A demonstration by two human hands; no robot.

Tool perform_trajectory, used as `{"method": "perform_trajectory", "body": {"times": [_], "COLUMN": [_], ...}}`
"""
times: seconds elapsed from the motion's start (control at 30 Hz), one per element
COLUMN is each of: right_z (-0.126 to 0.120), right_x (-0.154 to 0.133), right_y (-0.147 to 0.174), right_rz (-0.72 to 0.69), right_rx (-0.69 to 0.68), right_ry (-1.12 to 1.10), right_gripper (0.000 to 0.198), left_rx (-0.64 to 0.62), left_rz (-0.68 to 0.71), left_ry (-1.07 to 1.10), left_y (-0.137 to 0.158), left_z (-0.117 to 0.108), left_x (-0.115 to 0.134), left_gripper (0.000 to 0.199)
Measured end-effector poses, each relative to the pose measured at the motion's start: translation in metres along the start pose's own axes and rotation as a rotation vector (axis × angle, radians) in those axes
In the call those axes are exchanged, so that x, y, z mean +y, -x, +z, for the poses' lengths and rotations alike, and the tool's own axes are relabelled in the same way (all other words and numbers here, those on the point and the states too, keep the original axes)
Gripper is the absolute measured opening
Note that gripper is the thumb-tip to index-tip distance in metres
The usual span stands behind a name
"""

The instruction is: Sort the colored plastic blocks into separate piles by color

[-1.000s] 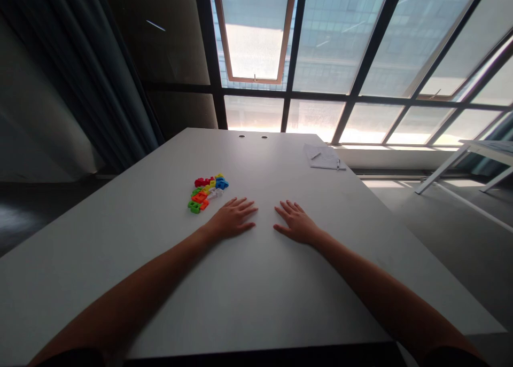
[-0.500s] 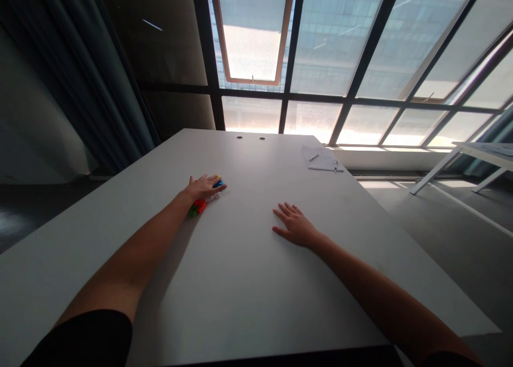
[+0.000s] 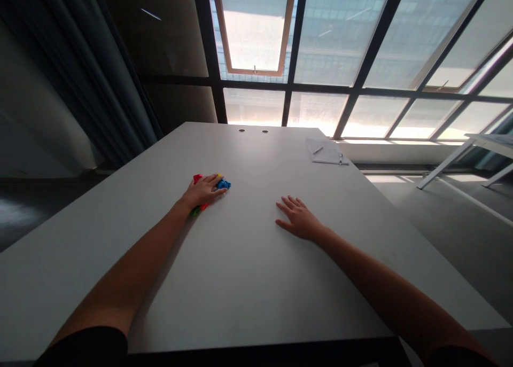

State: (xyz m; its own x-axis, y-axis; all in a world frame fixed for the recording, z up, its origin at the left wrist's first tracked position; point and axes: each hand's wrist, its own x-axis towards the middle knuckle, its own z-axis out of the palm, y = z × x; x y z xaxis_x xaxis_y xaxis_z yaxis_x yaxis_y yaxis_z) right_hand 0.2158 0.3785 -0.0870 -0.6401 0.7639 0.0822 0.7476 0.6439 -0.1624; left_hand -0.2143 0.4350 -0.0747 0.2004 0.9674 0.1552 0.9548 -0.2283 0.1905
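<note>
My left hand (image 3: pixel 202 191) lies palm down over a small cluster of bright pieces left of the table's middle, its fingers stretched out. A blue piece (image 3: pixel 224 184) and a bit of yellow (image 3: pixel 219 176) show past the fingertips. One red piece (image 3: pixel 197 178) peeks out beyond the knuckles, and a green piece (image 3: pixel 195 211) sits by the wrist with more red beside it. What kind of things they are cannot be made out, and the hand hides part of them. Flat on the white table (image 3: pixel 248 265), my right hand (image 3: pixel 298 218) has its fingers spread and holds nothing.
Sheets of paper (image 3: pixel 326 152) with a pen (image 3: pixel 318 150) lie near the table's far right edge. Two round holes are set in the far end. A second white table (image 3: pixel 492 142) stands at the right. Dark curtains (image 3: pixel 80 62) hang at the left, large windows ahead.
My left hand has moved slightly over the pieces; a red piece beyond it and more of the blue one now show. My right hand stays spread on the table. The view has tilted slightly.
</note>
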Motion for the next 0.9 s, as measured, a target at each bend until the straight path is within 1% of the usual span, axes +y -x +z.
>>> {"method": "perform_trajectory", "body": {"times": [0.1, 0.27, 0.4, 0.5, 0.63, 0.77, 0.9], "right_z": [0.0, 0.0, 0.001, 0.002, 0.003, 0.001, -0.002], "right_x": [0.0, 0.0, -0.001, 0.0, 0.002, 0.001, -0.002], "right_y": [0.0, 0.002, 0.004, 0.004, 0.002, 0.002, 0.003], "right_rz": [-0.002, -0.001, -0.002, 0.0, 0.003, -0.001, 0.001], "right_rx": [-0.009, -0.011, -0.005, -0.002, 0.0, 0.001, -0.004], "right_ry": [0.013, 0.014, 0.006, 0.003, 0.006, 0.021, 0.021], "right_gripper": [0.082, 0.081, 0.08, 0.08, 0.079, 0.078, 0.078], "left_rx": [-0.055, -0.116, -0.117, -0.092, -0.053, -0.077, -0.083], "left_rz": [-0.061, -0.059, -0.06, -0.044, -0.031, -0.042, -0.042], "left_ry": [-0.033, -0.04, -0.029, -0.032, -0.048, -0.091, -0.083], "left_y": [-0.001, -0.012, -0.018, -0.018, -0.014, -0.003, 0.012], "left_z": [-0.003, -0.008, -0.011, -0.012, -0.011, -0.011, -0.01], "left_x": [0.007, 0.004, -0.002, -0.003, 0.001, 0.006, 0.014], "left_gripper": [0.069, 0.07, 0.071, 0.069, 0.067, 0.068, 0.068]}}
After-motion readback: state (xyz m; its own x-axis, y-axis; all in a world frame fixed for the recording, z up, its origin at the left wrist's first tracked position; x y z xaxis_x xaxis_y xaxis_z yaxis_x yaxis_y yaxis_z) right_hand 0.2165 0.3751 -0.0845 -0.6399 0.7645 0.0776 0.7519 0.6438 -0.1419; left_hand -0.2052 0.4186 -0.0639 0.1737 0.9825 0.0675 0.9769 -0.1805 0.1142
